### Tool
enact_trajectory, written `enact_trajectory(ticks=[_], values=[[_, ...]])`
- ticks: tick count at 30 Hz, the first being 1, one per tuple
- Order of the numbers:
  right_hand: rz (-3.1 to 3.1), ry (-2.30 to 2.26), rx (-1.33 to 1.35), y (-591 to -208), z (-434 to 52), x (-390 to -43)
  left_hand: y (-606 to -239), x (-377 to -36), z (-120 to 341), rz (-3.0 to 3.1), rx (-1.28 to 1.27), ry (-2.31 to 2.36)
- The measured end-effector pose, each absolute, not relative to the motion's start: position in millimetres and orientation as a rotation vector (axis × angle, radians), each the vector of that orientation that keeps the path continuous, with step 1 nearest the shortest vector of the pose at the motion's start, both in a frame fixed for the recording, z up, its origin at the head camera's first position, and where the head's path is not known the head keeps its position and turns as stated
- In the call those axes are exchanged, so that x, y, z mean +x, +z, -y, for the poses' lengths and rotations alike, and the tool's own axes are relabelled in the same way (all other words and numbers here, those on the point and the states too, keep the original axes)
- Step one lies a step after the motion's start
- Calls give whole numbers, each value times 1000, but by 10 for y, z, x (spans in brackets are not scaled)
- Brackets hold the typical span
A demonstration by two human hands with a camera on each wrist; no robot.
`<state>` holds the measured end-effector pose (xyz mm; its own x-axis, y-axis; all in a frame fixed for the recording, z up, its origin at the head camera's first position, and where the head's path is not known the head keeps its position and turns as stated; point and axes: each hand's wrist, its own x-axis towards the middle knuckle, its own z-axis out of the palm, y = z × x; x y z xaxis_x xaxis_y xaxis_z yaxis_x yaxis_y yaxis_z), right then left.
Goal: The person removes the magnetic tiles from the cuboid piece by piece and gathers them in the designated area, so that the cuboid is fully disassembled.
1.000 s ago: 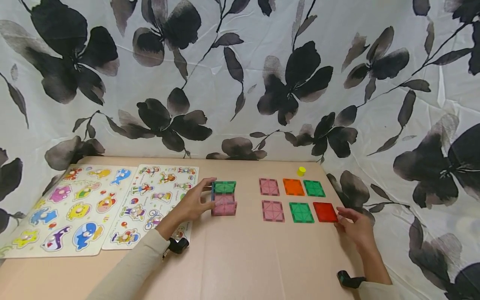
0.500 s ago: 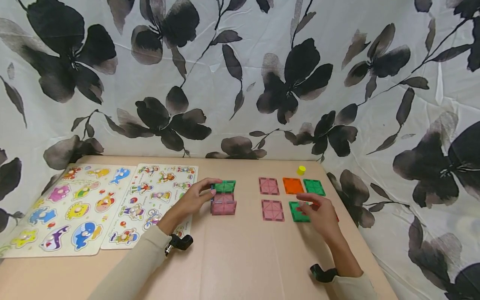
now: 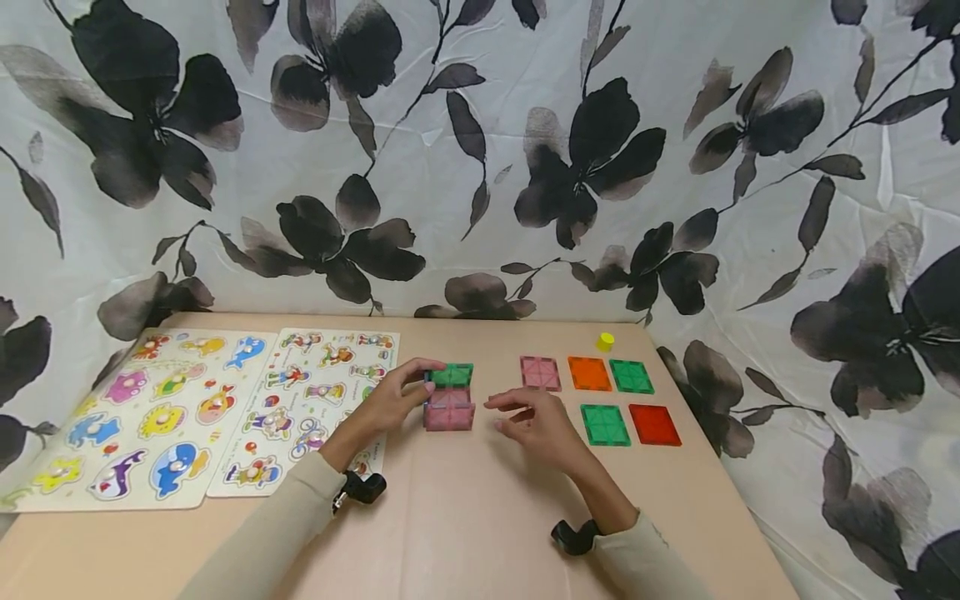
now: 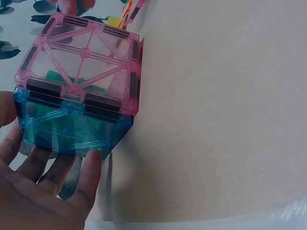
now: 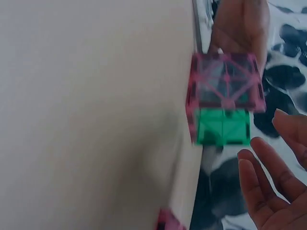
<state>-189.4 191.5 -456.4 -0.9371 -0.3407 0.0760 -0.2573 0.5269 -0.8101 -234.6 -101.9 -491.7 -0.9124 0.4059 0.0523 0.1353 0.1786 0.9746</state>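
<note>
A small box of see-through magnetic tiles [image 3: 449, 417] stands mid-table, with pink, green and blue faces. My left hand [image 3: 393, 400] holds it at its left side. In the left wrist view, fingertips [image 4: 94, 155] press the blue tile [image 4: 72, 127], below a pink tile [image 4: 84, 52]. My right hand [image 3: 542, 423] hovers just right of the box, thumb and forefinger apart, with nothing between them. The right wrist view shows its fingers [image 5: 268, 158] loosely bent beside the green tile [image 5: 223, 127].
Loose tiles lie at the right: a pink tile [image 3: 539, 373], an orange tile [image 3: 589, 373], two green tiles, one nearer [image 3: 605, 425], and a red tile [image 3: 655, 425]. A yellow peg [image 3: 605, 342] stands behind them. Two picture boards [image 3: 165, 417] lie at the left. A floral cloth [image 3: 480, 167] hangs behind.
My right hand has left the red tile and swept left across the tiles toward the box, now covering the nearer pink tile's place. The left hand stays at the box, its forefinger slightly further over it.
</note>
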Motion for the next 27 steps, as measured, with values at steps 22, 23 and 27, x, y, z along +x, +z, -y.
enact_trajectory(ticks=[22, 23, 27], values=[[-2795, -1272, -685, -4723, -1479, -1844, -4937, -2345, 1015, -2247, 576, 1822], [-2804, -1277, -698, -4723, -1474, -1832, -4935, -2346, 1017, -2253, 575, 1818], [-2816, -1318, -738, -4727, -1466, -1795, -4928, -2346, 1023, -2272, 586, 1797]])
